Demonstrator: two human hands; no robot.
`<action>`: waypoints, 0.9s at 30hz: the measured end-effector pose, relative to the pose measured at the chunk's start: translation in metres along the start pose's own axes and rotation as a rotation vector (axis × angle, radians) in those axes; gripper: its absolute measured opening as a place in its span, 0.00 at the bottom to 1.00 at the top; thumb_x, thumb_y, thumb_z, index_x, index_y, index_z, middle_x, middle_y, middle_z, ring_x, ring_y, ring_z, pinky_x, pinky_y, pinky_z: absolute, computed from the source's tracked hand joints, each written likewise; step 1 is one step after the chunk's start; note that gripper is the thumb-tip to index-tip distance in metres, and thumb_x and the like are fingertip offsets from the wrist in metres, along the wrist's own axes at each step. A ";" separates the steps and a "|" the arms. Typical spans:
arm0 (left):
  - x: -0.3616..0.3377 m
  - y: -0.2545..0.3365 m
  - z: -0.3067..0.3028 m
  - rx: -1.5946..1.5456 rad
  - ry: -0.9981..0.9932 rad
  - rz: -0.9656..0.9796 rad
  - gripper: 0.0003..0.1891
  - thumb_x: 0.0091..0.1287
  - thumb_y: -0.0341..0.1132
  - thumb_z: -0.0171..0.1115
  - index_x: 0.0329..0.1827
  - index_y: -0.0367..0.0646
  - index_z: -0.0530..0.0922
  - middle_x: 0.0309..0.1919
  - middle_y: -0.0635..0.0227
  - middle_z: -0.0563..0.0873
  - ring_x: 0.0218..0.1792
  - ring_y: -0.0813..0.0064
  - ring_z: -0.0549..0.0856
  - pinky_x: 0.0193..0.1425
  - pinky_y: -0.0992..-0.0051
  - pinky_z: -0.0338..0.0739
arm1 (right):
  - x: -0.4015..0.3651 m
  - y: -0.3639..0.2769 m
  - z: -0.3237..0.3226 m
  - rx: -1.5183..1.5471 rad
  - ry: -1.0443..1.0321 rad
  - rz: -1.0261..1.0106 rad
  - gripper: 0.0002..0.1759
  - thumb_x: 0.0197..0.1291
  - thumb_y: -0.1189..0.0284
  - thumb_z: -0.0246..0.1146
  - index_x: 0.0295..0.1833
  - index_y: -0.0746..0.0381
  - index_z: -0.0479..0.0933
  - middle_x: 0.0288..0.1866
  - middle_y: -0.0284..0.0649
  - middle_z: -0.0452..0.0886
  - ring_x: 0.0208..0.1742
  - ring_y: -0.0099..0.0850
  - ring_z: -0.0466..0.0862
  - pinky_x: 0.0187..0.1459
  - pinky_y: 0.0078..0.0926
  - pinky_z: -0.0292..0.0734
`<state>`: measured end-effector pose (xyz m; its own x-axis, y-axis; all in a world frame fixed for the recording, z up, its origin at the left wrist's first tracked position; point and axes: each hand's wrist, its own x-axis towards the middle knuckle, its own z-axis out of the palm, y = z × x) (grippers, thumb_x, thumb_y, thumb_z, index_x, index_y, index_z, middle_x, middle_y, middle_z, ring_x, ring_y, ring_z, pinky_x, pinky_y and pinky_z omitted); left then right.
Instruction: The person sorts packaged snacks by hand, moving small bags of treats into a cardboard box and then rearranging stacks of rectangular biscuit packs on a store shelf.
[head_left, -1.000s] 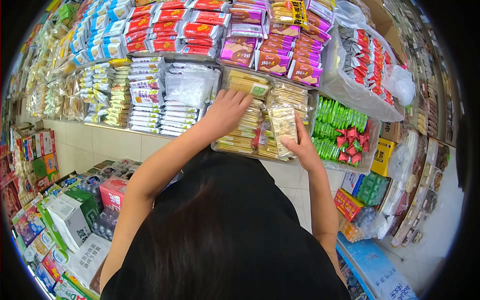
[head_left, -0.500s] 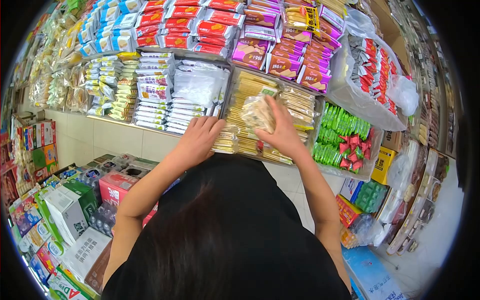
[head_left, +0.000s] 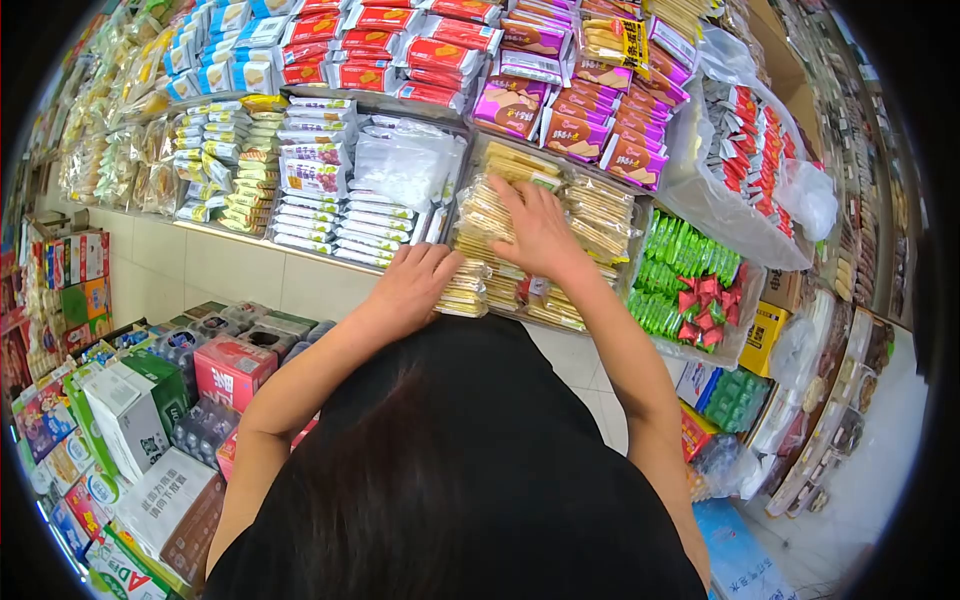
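Note:
A tray of clear-wrapped, pale yellow biscuit-like packets (head_left: 600,205) lies in front of me, the packets stacked in rows. My right hand (head_left: 540,235) rests over the middle rows, fingers stretched out toward the far left; whatever lies under the palm is hidden. At the tray's near left corner, my left hand (head_left: 412,285) has its fingers extended, their tips touching or just beside a short stack of the same packets (head_left: 465,288). Left of that tray are white-wrapped packets (head_left: 370,225) with a loose clear plastic bag (head_left: 405,165) on top.
Purple packets (head_left: 512,105) and red packets (head_left: 440,45) fill the farther row. Green-wrapped sweets (head_left: 670,260) and red ones (head_left: 708,310) share a bin on the right. Drink cartons and boxes (head_left: 170,510) are stacked at lower left. A plastic-lined box (head_left: 740,130) stands far right.
My right hand held up a clear-wrapped packet half a second ago; now it lies lower on the rows, and that packet no longer shows raised. My left hand has shifted slightly, fingers nearer the stack.

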<state>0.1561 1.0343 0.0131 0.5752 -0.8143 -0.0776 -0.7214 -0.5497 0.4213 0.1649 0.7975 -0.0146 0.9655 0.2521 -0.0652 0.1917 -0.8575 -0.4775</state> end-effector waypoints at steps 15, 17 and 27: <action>0.031 0.015 0.010 -0.010 -0.056 0.102 0.36 0.41 0.28 0.70 0.58 0.40 0.67 0.48 0.61 0.74 0.52 0.60 0.73 0.56 0.65 0.67 | -0.004 0.009 -0.008 0.127 0.008 -0.082 0.46 0.45 0.67 0.69 0.73 0.52 0.58 0.62 0.50 0.67 0.63 0.49 0.66 0.65 0.43 0.62; 0.032 0.015 0.017 -0.005 -0.049 0.114 0.37 0.40 0.29 0.71 0.58 0.40 0.67 0.48 0.61 0.74 0.52 0.60 0.73 0.55 0.65 0.67 | -0.003 0.010 -0.006 0.149 0.014 -0.086 0.46 0.45 0.67 0.69 0.73 0.53 0.58 0.62 0.50 0.67 0.63 0.49 0.66 0.65 0.43 0.62; 0.040 0.014 0.025 0.020 -0.047 0.115 0.38 0.40 0.29 0.71 0.59 0.39 0.67 0.48 0.62 0.74 0.51 0.61 0.73 0.54 0.65 0.67 | -0.005 0.003 -0.004 -0.065 0.109 -0.094 0.51 0.38 0.68 0.75 0.72 0.49 0.60 0.66 0.41 0.65 0.66 0.44 0.65 0.67 0.46 0.59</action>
<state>0.1592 0.9895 -0.0069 0.4701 -0.8797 -0.0721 -0.7891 -0.4554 0.4122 0.1611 0.7922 -0.0123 0.9555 0.2855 0.0741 0.2897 -0.8607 -0.4186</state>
